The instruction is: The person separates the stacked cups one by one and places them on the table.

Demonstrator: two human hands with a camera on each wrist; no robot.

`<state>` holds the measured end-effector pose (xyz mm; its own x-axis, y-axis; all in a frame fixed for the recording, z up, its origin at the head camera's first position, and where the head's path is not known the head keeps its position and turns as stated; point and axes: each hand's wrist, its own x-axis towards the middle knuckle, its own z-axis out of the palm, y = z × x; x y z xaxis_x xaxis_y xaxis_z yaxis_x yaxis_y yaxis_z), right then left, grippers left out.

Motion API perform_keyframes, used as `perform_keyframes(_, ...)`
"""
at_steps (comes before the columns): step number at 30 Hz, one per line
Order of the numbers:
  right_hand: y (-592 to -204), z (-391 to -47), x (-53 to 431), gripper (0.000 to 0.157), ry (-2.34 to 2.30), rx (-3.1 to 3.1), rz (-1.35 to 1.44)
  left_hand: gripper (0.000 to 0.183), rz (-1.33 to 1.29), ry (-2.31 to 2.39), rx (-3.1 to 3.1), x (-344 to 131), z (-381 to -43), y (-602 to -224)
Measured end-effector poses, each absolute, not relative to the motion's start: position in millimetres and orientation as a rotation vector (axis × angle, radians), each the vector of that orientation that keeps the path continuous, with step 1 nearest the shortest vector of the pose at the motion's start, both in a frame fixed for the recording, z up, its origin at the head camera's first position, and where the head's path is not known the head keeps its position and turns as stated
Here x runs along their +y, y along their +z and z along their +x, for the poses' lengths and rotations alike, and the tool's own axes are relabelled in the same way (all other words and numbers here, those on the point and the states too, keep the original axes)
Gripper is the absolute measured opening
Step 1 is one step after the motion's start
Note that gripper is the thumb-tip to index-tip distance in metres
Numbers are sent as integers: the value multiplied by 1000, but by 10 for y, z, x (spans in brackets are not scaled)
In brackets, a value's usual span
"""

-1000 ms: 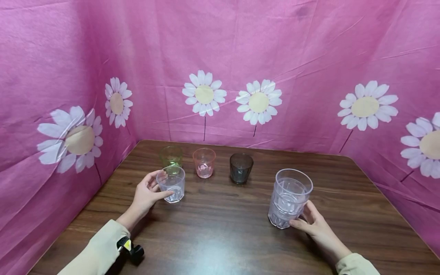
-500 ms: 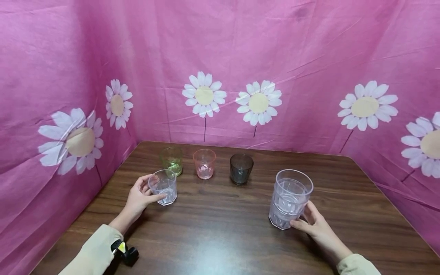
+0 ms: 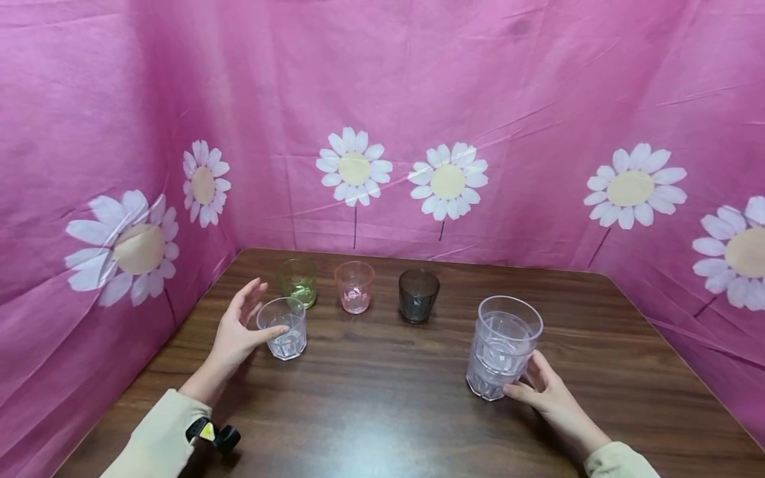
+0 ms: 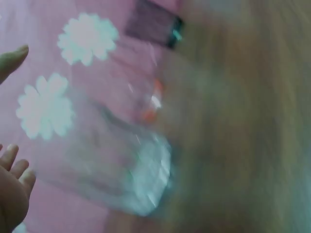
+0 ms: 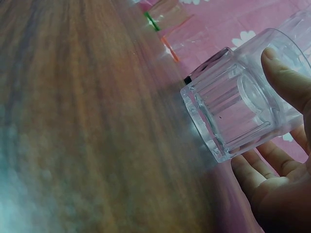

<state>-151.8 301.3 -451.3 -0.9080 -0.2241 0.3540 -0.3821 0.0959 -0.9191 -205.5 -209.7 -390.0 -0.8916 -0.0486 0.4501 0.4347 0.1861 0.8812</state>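
Note:
In the head view a clear tumbler (image 3: 291, 345) stands upright on the table at left. My left hand (image 3: 233, 332) is beside it, fingers raised and spread, thumb in front of its wall. The left wrist view is blurred, but the fingers (image 4: 18, 170) are apart from the tumbler (image 4: 150, 174). At right, two clear tumblers (image 3: 499, 352) stand stacked, one set into the other. My right hand (image 3: 552, 395) holds the lower one from the right side. In the right wrist view its thumb (image 5: 279, 73) lies against the clear wall (image 5: 223, 111), with the other fingers behind and below.
Behind, in a row, stand a green tumbler (image 3: 299, 285), a pink tumbler (image 3: 355, 289) and a dark grey tumbler (image 3: 418, 295). The wooden table (image 3: 382, 392) backs onto a pink cloth (image 3: 394, 79) with daisies, which also hangs along both sides.
My left hand carried the clear tumbler a little left and toward me, then let go, its fingers lifting and spreading. The right hand and the stacked tumblers have stayed in place.

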Motion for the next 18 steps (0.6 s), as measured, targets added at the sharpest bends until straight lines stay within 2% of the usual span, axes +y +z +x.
perform_keyframes(8, -4527, -1523, 3003, 71, 1953, -2207, 642, 93, -587, -1868, -2000, -1732, -2085, -3649)
perform_keyframes(18, -4510, -1529, 2999, 70, 1953, -2196, 644, 94, -788, -1966, -2028, -994, -2214, -3597)
